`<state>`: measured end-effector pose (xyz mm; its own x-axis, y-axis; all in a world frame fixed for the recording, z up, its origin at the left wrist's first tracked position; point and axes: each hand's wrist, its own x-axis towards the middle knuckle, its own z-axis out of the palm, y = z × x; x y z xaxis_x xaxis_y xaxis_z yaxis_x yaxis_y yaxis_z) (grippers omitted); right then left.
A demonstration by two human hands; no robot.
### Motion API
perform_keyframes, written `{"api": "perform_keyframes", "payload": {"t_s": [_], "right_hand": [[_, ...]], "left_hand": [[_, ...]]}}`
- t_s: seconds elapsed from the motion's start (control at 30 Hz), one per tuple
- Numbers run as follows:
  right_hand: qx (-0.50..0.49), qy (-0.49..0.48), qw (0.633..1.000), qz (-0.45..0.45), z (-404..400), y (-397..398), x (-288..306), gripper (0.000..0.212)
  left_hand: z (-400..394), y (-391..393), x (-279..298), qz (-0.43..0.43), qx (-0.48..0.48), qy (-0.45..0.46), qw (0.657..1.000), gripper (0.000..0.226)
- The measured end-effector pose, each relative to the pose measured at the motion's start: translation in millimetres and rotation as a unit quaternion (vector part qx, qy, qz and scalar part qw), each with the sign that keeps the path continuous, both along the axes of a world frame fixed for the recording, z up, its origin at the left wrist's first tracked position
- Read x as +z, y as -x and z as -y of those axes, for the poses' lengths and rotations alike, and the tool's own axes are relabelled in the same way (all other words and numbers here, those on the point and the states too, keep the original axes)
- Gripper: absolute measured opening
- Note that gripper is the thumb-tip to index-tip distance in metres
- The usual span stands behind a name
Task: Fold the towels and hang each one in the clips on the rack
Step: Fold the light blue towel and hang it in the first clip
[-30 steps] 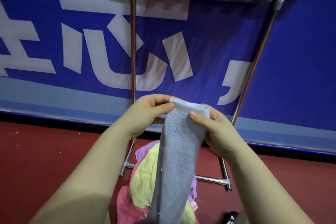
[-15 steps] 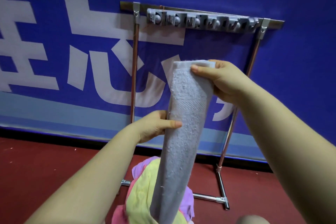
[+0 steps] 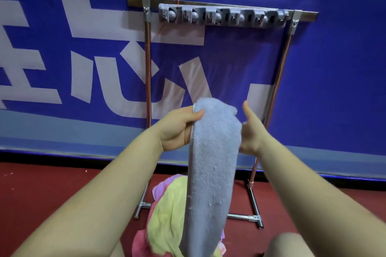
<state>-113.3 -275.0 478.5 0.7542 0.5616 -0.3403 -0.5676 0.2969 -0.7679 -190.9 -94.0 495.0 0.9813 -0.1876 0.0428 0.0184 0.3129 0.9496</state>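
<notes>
Currently your left hand (image 3: 177, 127) pinches the top edge of the folded blue towel (image 3: 211, 165), thumb on its front. Your right hand (image 3: 249, 129) sits against the towel's right side, thumb up; its fingers are hidden, so grip unclear. Towel hangs below the rack's clip strip (image 3: 222, 17), over the towel pile (image 3: 165, 215).

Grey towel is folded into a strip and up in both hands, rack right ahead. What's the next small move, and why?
Probably lift the grey towel's top fold up toward the clip strip. The left hand pinches that fold, the right hand steadies it from behind, and the towel sits well below the clips, none of which holds a towel.
</notes>
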Motion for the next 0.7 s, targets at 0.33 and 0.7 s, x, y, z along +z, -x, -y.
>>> {"api": "perform_keyframes", "payload": {"t_s": [0.33,0.7], "right_hand": [[0.161,0.008,0.984,0.080,-1.7,51.3,-49.1,0.065],[0.083,0.041,0.990,0.110,-22.6,43.1,40.0,0.029]], "left_hand": [[-29.0,-28.3,2.7,-0.084,0.126,-0.028,0.988,0.033],[-20.5,-18.0,-40.9,-0.188,0.110,-0.005,0.976,0.046]]}}
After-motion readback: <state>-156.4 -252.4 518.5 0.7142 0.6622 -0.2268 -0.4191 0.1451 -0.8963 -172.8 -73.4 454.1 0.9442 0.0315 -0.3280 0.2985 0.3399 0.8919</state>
